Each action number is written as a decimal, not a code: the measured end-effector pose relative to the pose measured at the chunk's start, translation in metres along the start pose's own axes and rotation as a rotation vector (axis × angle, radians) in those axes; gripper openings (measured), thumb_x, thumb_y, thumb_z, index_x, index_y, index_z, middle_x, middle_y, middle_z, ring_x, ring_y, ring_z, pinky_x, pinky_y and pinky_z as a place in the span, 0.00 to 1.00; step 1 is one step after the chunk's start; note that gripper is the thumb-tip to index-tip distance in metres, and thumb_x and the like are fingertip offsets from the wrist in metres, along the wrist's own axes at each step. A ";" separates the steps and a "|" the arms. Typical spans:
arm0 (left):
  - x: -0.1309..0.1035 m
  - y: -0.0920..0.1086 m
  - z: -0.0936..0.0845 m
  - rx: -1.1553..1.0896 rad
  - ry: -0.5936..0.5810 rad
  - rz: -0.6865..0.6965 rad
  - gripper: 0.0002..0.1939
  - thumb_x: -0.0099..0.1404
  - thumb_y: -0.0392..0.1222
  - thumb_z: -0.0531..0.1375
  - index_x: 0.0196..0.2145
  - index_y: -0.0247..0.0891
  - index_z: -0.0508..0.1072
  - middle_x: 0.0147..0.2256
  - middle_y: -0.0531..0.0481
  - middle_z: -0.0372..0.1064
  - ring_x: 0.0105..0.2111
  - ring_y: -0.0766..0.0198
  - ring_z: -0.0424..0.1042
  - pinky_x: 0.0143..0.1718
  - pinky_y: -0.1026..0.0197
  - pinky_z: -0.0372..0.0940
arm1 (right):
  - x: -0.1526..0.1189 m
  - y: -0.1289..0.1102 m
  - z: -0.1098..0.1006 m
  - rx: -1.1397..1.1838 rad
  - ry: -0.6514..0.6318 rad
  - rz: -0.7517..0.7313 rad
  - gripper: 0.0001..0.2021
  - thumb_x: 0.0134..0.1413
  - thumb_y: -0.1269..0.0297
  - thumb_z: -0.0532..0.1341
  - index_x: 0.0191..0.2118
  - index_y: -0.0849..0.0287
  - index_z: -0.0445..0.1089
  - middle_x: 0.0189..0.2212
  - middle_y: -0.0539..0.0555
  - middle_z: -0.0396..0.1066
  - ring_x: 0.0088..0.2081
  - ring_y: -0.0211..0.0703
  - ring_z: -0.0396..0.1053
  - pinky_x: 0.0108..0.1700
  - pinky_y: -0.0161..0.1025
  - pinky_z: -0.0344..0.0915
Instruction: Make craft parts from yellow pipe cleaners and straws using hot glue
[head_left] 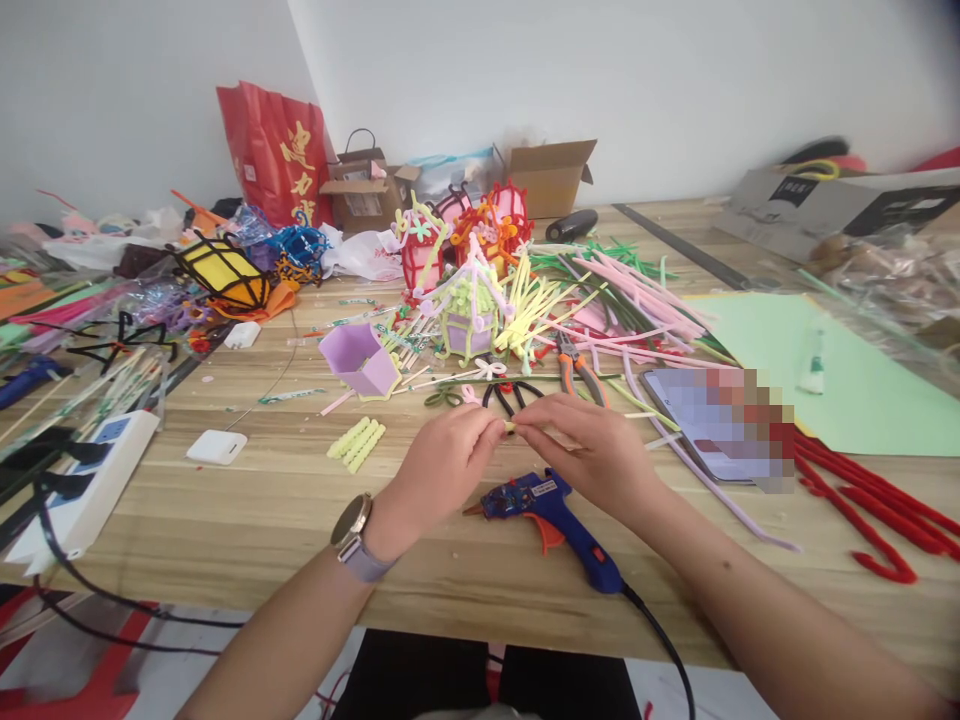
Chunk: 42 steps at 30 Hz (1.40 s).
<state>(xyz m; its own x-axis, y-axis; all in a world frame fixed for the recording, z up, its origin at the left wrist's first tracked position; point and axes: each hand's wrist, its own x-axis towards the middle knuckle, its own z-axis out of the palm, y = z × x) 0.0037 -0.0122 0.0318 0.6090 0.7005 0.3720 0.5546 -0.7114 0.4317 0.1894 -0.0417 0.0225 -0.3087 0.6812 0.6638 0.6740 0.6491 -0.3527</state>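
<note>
One glue gun [551, 510]: blue, on the desk [247, 540], lower centre.
Yellow piece [510, 427]: small, mid-frame, pinched by the fingertips of your left hand [450, 460] and right hand [600, 450].
Twisted strips [357, 443]: yellow-green, near your left hand.
Purple cup [362, 360]: tilted, left of centre.
Red bag [274, 155]: upper left.

The small yellow piece [510, 427] is mostly hiding between the fingertips of the left hand [454, 455] and the right hand [592, 450], too small to make out. Pixelation is covering part of the smartphone's screen [697, 420]. The glue gun's black cord [660, 635] is running off the bottom edge, and the gray cardboard box [832, 215] is being cut by the right edge.
</note>
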 end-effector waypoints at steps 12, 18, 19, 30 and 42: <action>-0.005 -0.001 0.005 0.236 0.145 0.261 0.16 0.73 0.38 0.45 0.33 0.35 0.69 0.30 0.47 0.69 0.31 0.61 0.67 0.33 0.60 0.61 | 0.005 -0.004 -0.005 0.124 -0.018 0.110 0.04 0.58 0.71 0.59 0.33 0.57 0.70 0.29 0.52 0.74 0.31 0.40 0.72 0.33 0.35 0.67; 0.002 0.004 -0.007 -0.399 -0.102 -0.170 0.24 0.73 0.48 0.43 0.24 0.37 0.65 0.21 0.54 0.63 0.24 0.67 0.64 0.30 0.64 0.59 | 0.000 -0.001 -0.001 -0.142 0.056 -0.147 0.05 0.61 0.71 0.57 0.37 0.60 0.70 0.32 0.57 0.74 0.35 0.43 0.72 0.37 0.39 0.68; 0.003 0.004 -0.008 -0.438 -0.130 -0.195 0.24 0.73 0.48 0.43 0.24 0.37 0.65 0.21 0.55 0.62 0.23 0.68 0.64 0.30 0.64 0.59 | -0.001 -0.001 0.000 -0.186 0.058 -0.178 0.06 0.61 0.71 0.56 0.37 0.61 0.71 0.32 0.57 0.75 0.35 0.44 0.72 0.37 0.40 0.68; -0.004 0.001 0.009 0.122 0.052 0.099 0.16 0.73 0.38 0.44 0.33 0.36 0.68 0.32 0.47 0.68 0.33 0.61 0.66 0.34 0.60 0.60 | -0.002 -0.003 0.000 -0.115 0.022 -0.086 0.07 0.61 0.69 0.57 0.36 0.60 0.73 0.30 0.53 0.75 0.30 0.38 0.73 0.30 0.34 0.65; -0.006 0.002 0.000 0.126 0.172 0.307 0.18 0.74 0.40 0.44 0.32 0.36 0.69 0.30 0.48 0.68 0.31 0.62 0.64 0.34 0.60 0.59 | 0.008 -0.007 -0.020 0.363 -0.166 0.244 0.07 0.58 0.64 0.60 0.32 0.59 0.73 0.26 0.51 0.73 0.25 0.35 0.69 0.24 0.30 0.64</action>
<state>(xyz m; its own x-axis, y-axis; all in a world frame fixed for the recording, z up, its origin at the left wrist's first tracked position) 0.0012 -0.0182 0.0303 0.6596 0.4454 0.6054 0.4332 -0.8836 0.1780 0.1955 -0.0478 0.0441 -0.2939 0.8544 0.4286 0.4709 0.5196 -0.7129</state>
